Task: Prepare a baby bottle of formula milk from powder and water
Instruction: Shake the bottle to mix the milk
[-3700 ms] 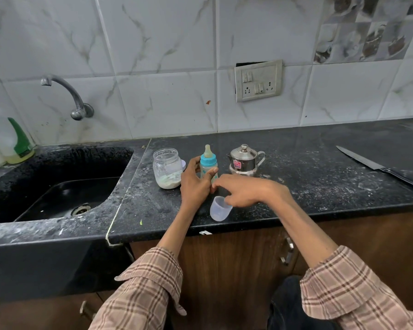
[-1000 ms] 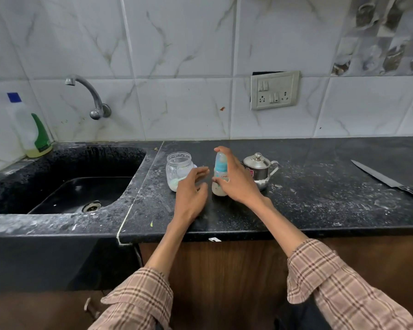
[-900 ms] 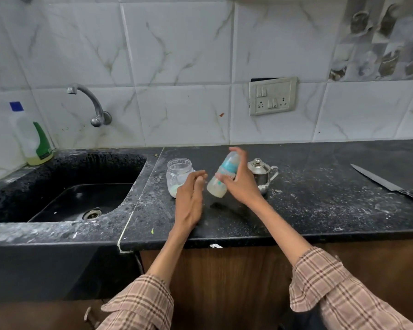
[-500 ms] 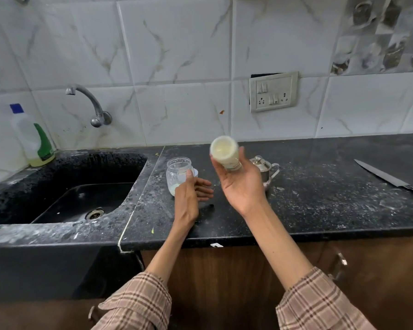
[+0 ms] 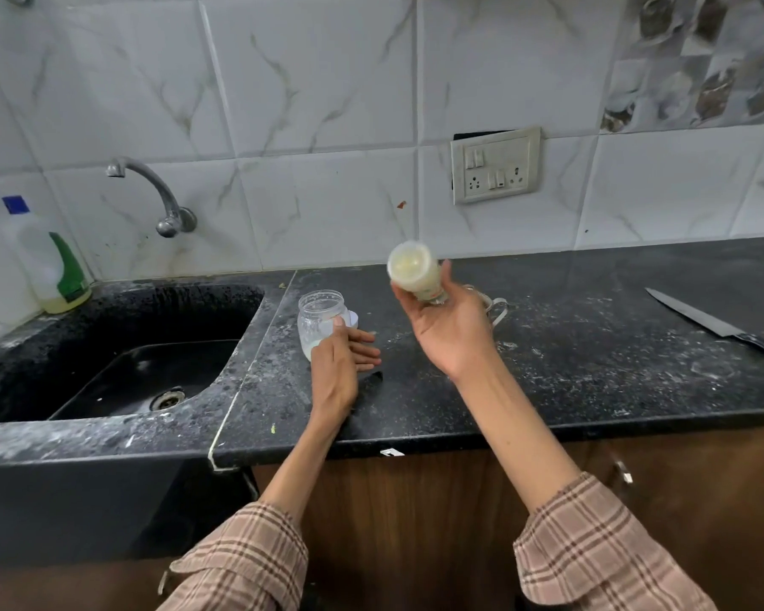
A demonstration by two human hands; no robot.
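Observation:
My right hand [image 5: 453, 330] grips the baby bottle [image 5: 413, 271] above the black counter [image 5: 570, 372]. The bottle is tipped so that its milky base faces me, and its teat end is hidden behind my fingers. My left hand [image 5: 342, 357] rests on the counter with straight fingers, next to the glass powder jar [image 5: 318, 321]. The jar has white powder at its bottom. A steel kettle [image 5: 495, 304] stands behind my right hand, mostly hidden.
A black sink [image 5: 120, 368] with a wall tap [image 5: 151, 187] lies to the left, and a dish-soap bottle [image 5: 47, 258] stands at its far corner. A large knife [image 5: 715, 324] lies on the counter at the right. A switch socket [image 5: 495, 165] is on the tiled wall.
My right hand lifted the bottle off the counter and tipped it until its base faces me. My left hand let go of the bottle and settled beside the jar.

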